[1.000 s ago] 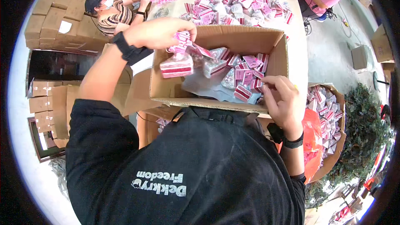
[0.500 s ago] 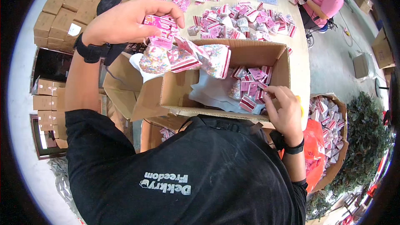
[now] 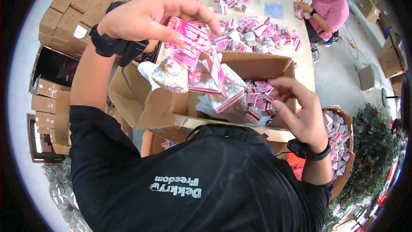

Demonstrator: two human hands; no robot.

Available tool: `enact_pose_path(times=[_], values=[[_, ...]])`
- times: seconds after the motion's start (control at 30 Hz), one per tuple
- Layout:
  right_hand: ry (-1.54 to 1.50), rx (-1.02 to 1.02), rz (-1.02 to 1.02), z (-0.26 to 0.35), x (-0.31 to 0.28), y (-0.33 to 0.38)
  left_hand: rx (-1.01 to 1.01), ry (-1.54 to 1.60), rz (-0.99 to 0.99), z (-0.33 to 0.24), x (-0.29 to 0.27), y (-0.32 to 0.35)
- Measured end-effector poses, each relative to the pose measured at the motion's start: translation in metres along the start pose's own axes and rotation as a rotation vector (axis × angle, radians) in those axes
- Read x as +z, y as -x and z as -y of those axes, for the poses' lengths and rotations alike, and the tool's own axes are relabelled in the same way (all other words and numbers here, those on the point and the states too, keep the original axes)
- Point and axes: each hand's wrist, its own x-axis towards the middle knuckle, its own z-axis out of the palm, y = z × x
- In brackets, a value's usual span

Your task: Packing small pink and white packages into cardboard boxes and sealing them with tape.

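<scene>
My left hand (image 3: pixel 156 19) is raised above the left end of an open cardboard box (image 3: pixel 262 62), its thumb and fingers closed on several small packets (image 3: pixel 171 75). These are clear bags of tiny multicoloured beads or sprinkles, topped by pink and white cards, and they hang together in a bunch. Inside the box, at the right, lies a cluster of similar pink-carded packets (image 3: pixel 258 99) on a pale plastic liner (image 3: pixel 205 105). My right hand (image 3: pixel 302 114) is over the box's right end, beside that cluster, thumb and fingers apart. Whether its fingertips touch a packet I cannot tell.
More packets (image 3: pixel 253 34) are heaped on the long table (image 3: pixel 262 10) beyond the box. A person (image 3: pixel 328 8) in pink handles packets at its far right. A carton of packets (image 3: pixel 339 141) stands at my right. Stacked cartons (image 3: pixel 71 13) line the left wall.
My left hand has come right and slightly down with its packets, which now hang partly over the box. My right hand has opened wider and moved a little right, off the packets' edge.
</scene>
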Motion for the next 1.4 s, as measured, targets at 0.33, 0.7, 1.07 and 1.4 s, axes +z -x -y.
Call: enact_pose_path(times=[0.33,0.7,1.07,1.4], values=[[-0.030,-0.089,0.282,0.014,0.018,-0.080,0.204,0.139,-0.042,0.007,0.018,-0.024],[0.043,0.021,0.233,0.026,-0.028,-0.093,0.098,0.198,-0.176,0.032,0.024,-0.028],[0.324,-0.201,0.228,0.054,-0.063,-0.120,-0.021,-0.063,-0.451,0.030,0.020,-0.048],[0.469,-0.289,0.260,0.073,-0.077,-0.143,0.114,-0.048,-0.651,0.020,0.015,-0.050]])
